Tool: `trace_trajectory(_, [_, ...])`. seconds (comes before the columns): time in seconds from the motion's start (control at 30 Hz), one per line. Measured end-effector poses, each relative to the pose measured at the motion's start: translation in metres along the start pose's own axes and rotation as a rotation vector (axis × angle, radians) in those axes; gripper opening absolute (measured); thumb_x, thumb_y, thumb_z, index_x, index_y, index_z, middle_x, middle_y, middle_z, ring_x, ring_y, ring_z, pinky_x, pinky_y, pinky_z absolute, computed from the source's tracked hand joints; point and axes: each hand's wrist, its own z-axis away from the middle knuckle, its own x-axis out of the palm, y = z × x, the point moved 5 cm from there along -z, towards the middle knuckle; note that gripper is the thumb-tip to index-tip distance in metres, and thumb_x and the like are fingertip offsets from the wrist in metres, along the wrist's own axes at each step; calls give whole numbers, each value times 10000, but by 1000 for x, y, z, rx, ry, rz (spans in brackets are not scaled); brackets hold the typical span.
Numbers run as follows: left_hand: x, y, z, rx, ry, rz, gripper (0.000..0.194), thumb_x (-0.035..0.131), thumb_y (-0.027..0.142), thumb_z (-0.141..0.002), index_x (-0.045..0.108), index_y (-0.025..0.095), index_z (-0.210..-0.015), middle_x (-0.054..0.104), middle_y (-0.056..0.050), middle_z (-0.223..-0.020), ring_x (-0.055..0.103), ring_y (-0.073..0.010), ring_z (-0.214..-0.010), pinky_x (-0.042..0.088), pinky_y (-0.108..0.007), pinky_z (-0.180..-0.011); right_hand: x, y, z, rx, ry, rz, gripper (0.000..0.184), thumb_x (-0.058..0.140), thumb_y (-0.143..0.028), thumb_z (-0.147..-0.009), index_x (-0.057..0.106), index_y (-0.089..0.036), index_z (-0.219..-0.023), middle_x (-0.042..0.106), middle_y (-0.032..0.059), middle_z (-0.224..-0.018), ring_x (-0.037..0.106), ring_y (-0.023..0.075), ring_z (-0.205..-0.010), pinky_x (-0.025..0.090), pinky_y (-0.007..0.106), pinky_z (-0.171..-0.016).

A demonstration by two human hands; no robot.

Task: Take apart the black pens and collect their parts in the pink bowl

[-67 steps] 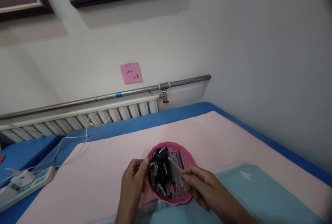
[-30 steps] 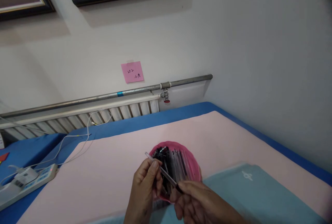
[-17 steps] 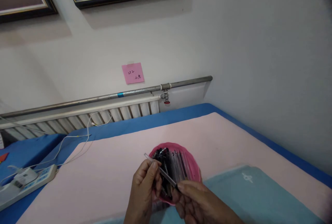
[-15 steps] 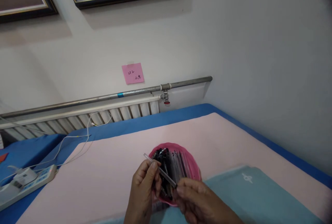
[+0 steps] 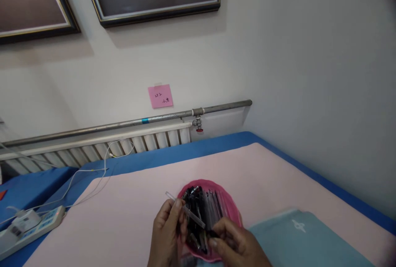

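My left hand (image 5: 167, 228) pinches a clear plastic pen barrel (image 5: 194, 216) between thumb and fingers, slanting down to the right. My right hand (image 5: 236, 242) is closed on a small black pen part (image 5: 211, 233) by the barrel's lower end; whether the two touch is hard to tell. Below both hands sits a pink basket (image 5: 235, 207) with a wavy rim. Black pen parts (image 5: 192, 205) lie on its left side, and several clear barrels (image 5: 213, 203) lie side by side on its right. My hands hide part of the contents.
A teal cloth (image 5: 278, 234) lies right of the basket on the pink table cover (image 5: 130, 201). At the left are a white power strip (image 5: 51, 221) with plugs and a loose white cable (image 5: 105, 164). A radiator (image 5: 148, 142) and pipe (image 5: 229, 106) run along the wall.
The black part in my right hand now shows apart from most of the barrel, as that hand has shifted slightly. The view has tilted upward, so the scene sits lower.
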Motion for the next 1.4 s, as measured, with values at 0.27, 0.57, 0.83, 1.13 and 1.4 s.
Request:
trace_trajectory(0.27, [-15,7,-6,4,93,-91,404,698,488,-641,449,184,-549,433,72,-379,328,-54,-367,272,-166,-370,-18,-15,-1,-373,244,554,208,475,-322,-857,644,-240,-945,650,53,-859,585,199,-794,431,299,-722])
trace_trajectory(0.57, [-8,3,-3,-13,26,-184,412,661,507,-672,436,189,-538,458,61,-385,360,-67,-358,294,-178,-379,-13,-9,-2,-396,162,546,248,452,-276,-883,615,-245,-1067,658,57,-958,601,194,-863,453,301,-775])
trace_trajectory(0.83, [-8,-13,-7,-17,-37,-471,387,589,527,-717,445,205,-559,440,71,-390,369,-84,-354,289,-199,-383,-32,-24,-1,-363,274,457,189,472,-326,-869,640,-242,-878,640,40,-810,581,185,-741,452,302,-699])
trace_trajectory(1.13, [3,-12,-21,153,38,-802,329,613,410,-703,456,213,-492,462,47,-445,408,-118,-445,271,-215,-448,-29,-27,-2,-364,258,488,184,465,-275,-864,637,-217,-894,651,40,-830,595,180,-757,448,292,-699])
trace_trajectory(1.4, [8,15,-12,204,52,-905,281,515,427,-766,588,205,-610,568,0,-579,505,-166,-582,335,-242,-554,-41,-33,2,-438,331,523,200,442,-246,-844,637,-210,-817,655,45,-810,601,178,-746,463,294,-707])
